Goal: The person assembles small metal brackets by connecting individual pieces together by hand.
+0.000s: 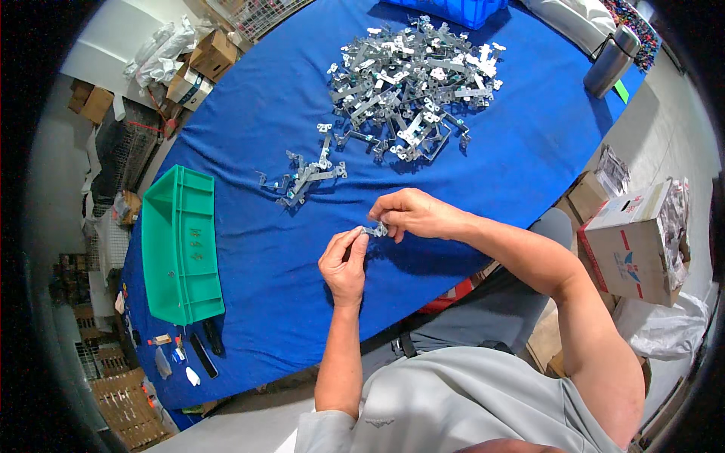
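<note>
Between my two hands is a small metal bracket (374,230), silvery and partly covered by my fingers. My left hand (345,268) pinches its left end between thumb and fingertips. At its right end the fingers of my right hand (408,214) are closed on the same piece. Both hands are just above the blue cloth near the table's front edge. Beyond them lies a small group of metal brackets (306,177). Farther back is a large heap of similar brackets (411,83), some with small green-blue parts.
A green plastic bin (200,249) stands at the left, with a phone (202,355) and small items near it. A steel bottle (612,64) stands at the far right. A blue crate (453,10) sits at the back. Cardboard boxes (630,241) are on the floor to the right.
</note>
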Motion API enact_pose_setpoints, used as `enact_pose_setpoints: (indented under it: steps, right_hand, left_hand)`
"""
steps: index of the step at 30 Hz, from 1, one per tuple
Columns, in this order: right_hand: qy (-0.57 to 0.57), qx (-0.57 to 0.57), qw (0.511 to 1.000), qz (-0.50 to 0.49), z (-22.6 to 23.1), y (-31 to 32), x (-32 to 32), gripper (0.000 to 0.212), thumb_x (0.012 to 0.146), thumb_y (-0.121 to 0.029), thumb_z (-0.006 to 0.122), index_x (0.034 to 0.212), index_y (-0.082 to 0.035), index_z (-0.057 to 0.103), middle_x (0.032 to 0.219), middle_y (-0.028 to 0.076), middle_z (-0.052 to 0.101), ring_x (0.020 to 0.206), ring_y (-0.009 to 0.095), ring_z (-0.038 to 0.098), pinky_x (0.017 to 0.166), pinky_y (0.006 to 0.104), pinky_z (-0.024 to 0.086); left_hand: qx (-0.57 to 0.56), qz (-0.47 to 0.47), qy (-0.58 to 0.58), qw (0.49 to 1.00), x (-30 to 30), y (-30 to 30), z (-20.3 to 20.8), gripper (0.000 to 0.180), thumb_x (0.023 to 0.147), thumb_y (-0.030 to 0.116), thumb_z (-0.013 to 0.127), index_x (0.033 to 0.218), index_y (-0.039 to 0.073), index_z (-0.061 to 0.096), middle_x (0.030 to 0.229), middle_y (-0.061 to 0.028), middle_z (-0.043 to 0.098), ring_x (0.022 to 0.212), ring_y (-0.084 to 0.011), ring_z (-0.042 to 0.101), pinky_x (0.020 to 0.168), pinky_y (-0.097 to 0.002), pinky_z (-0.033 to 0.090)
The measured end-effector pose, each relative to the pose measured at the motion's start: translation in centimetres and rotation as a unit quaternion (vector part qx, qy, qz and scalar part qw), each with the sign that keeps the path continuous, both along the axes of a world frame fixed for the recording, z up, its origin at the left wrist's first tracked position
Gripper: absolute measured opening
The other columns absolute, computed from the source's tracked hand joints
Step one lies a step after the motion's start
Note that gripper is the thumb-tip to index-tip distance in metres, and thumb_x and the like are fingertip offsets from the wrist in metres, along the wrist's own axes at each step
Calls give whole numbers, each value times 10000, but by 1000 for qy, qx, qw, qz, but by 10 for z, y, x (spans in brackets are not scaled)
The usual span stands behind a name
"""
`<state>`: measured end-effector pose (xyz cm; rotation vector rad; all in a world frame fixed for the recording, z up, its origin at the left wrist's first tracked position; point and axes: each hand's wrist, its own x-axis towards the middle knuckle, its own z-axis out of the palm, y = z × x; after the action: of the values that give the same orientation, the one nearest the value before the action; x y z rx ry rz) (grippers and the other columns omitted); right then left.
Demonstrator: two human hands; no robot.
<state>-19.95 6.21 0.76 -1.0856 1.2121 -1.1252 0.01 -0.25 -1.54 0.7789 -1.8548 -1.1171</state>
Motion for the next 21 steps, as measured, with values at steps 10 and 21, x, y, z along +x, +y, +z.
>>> enact_pose_setpoints:
  steps: [10, 21]
  right_hand:
    - [44, -52, 995, -76, 2, 1, 3, 209, 994, -245, 588, 987, -43, 640, 767, -24, 585, 656, 50, 533, 538, 224, 442]
    - [145, 8, 989, 13, 10, 2, 0, 194, 932, -152, 606, 965, 31, 663, 761, 91, 668, 621, 150, 611, 596, 328, 506]
  left_hand:
    - [1, -28, -24, 999, -7, 6, 18, 144, 841, -24, 724, 984, -34, 733, 896, -95, 708, 788, -127, 650, 708, -243, 515]
    - [24, 48, 23, 998, 0, 1, 2, 136, 884, 2, 709, 1017, -15, 730, 850, -18, 641, 620, -41, 512, 532, -194, 401]
